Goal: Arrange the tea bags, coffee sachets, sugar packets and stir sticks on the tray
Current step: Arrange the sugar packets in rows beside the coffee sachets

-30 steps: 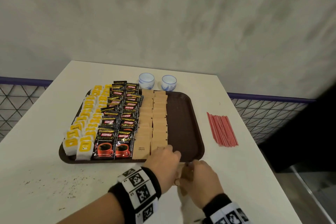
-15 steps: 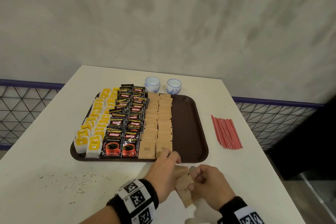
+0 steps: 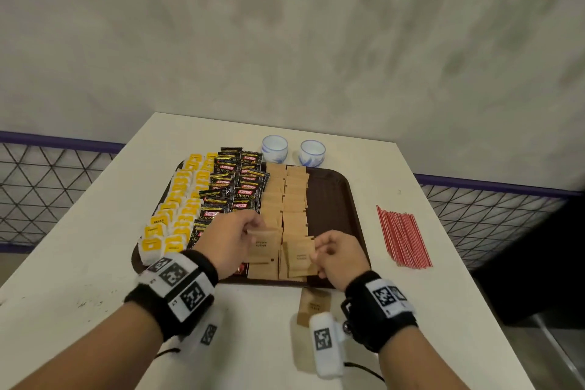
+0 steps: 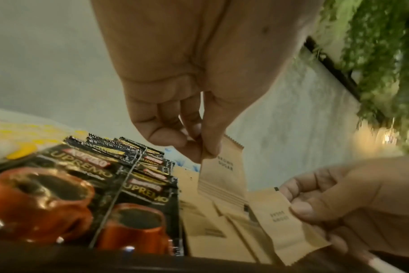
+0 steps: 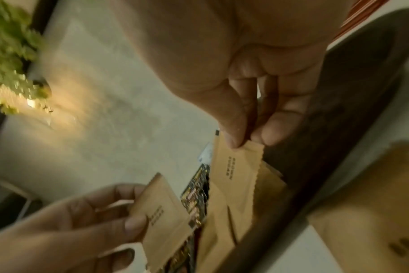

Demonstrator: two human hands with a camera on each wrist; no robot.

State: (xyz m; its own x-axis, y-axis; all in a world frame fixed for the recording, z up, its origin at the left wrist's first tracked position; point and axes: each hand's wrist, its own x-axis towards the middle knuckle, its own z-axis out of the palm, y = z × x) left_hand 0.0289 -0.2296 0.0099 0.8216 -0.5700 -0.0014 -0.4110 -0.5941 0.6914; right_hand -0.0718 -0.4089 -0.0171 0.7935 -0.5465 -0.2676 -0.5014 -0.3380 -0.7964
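Loose packet: one brown sugar packet [image 3: 315,305] lies flat on the white tabletop [image 3: 79,263], nearest the person, just short of the tray's near rim and partly behind the right wrist band.
Left hand [image 3: 229,242]: held over the near end of the tray, fingers [image 4: 166,136] curled, thumb and fingertips pinching the top edge of a brown sugar packet [image 3: 264,245] that hangs downward above the sugar rows.
Right hand [image 3: 340,255]: beside the left, over the tray's near right part, fingers curled, thumb and forefinger pinching the edge of a second sugar packet [image 3: 299,256], tilted against the packets below it.
Hard to make out: the print on the held packets is too small to read surely; both wrist views are blurred; whether either held packet touches the row beneath it cannot be told; the left hand hides the nearest coffee sachets.
Tray [image 3: 329,209]: dark brown, on the tabletop; from left to right it carries yellow tea bags [image 3: 177,215], black coffee sachets [image 3: 235,182] and two rows of sugar packets [image 3: 286,196]; its right strip is bare.
Stir sticks [image 3: 402,236]: a red bundle on the tabletop, right of the tray and apart from it.
Cups [image 3: 274,149]: two white and blue cups stand just beyond the tray's far rim.
Far: a grey wall [image 3: 285,25] and a mesh railing [image 3: 47,187].
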